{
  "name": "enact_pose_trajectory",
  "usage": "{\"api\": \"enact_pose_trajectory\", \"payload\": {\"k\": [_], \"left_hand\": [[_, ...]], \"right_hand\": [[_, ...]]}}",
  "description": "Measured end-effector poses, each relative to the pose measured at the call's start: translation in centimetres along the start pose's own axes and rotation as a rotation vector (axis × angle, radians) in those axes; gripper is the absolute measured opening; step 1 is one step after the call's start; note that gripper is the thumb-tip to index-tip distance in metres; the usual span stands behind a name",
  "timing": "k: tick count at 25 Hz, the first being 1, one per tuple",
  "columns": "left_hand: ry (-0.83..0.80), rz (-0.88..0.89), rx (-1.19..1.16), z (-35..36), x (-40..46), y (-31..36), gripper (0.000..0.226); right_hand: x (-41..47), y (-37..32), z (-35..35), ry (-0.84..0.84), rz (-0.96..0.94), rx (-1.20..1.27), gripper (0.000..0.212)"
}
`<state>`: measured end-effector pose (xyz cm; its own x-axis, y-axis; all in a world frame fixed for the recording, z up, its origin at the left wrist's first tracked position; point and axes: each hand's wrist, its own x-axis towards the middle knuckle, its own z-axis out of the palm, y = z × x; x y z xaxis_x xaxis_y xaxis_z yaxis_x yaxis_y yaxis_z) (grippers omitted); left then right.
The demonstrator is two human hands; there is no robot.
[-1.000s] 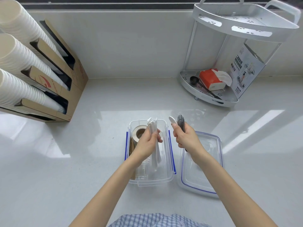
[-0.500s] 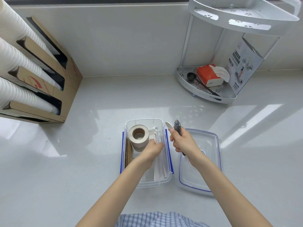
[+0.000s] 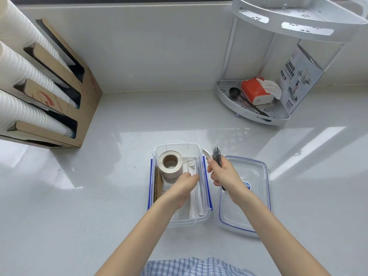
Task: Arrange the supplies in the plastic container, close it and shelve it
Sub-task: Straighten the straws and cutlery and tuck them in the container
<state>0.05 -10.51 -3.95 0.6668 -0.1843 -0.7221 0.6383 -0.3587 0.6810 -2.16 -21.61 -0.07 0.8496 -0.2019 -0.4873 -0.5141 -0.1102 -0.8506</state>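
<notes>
White counter (image 3: 119, 196) underfoot of everything, pale wall behind. At far left, cardboard cup dispenser (image 3: 65, 108) with 3 rows of stacked white paper cups (image 3: 22, 70) poking out. At far right, 2-tier white corner rack (image 3: 278, 62), lower tier carrying a printed box (image 3: 298, 76), an orange tissue pack (image 3: 254, 92) and a dark scoop (image 3: 234, 92).

Near centre, clear plastic container (image 3: 175, 148) with blue side latches, open on the counter. Just right of it, clear lid (image 3: 254, 176) lying flat, blue-rimmed.

Inside the container: roll of tape (image 3: 170, 163) at the far end, brown cardboard strip (image 3: 156, 184) along the left wall, white paper-wrapped sticks (image 3: 196, 202) along the right.

Left hand (image 3: 184, 186) down in the container, fingers curled over the sticks; actual grip cannot be told. Right hand (image 3: 223, 174) raised above the lid's left edge, clamped round a white spoon (image 3: 207, 155) and dark forks (image 3: 217, 156), tips pointing away.
</notes>
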Motion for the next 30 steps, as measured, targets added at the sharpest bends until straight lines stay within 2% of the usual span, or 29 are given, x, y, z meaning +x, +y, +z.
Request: {"api": "enact_pose_trajectory", "payload": {"k": [7, 15, 18, 21, 24, 28, 30], "left_hand": [[0.038, -0.01, 0.129, 0.9, -0.1, -0.6, 0.054], [-0.004, 0.021, 0.098, 0.5, -0.7, 0.2, 0.053], [0.01, 0.099, 0.081, -0.5, -1.6, 0.9, 0.05], [-0.004, 0.224, -0.066, -2.0, -3.2, 1.9, 0.044], [-0.016, 0.324, -0.255, -3.6, -4.3, 2.3, 0.039], [-0.016, 0.385, -0.306, -4.4, -4.6, 1.8, 0.032], [0.009, 0.394, -0.302, -4.5, -4.5, 1.3, 0.034]], "right_hand": [[0.0, 0.2, -0.1, -0.024, -0.019, 0.06, 0.009], [-0.4, -0.8, -0.5, -0.081, 0.042, 0.211, 0.02], [-0.5, -1.2, -0.4, -0.126, 0.095, 0.36, 0.034], [-0.4, -1.5, 0.0, -0.185, 0.117, 0.486, 0.037], [-0.5, -1.7, 0.9, -0.232, 0.08, 0.433, 0.032], [-0.5, -1.1, 2.1, -0.319, -0.051, 0.24, 0.016], [-0.7, -0.8, 2.5, -0.322, -0.078, 0.193, 0.015]]}}
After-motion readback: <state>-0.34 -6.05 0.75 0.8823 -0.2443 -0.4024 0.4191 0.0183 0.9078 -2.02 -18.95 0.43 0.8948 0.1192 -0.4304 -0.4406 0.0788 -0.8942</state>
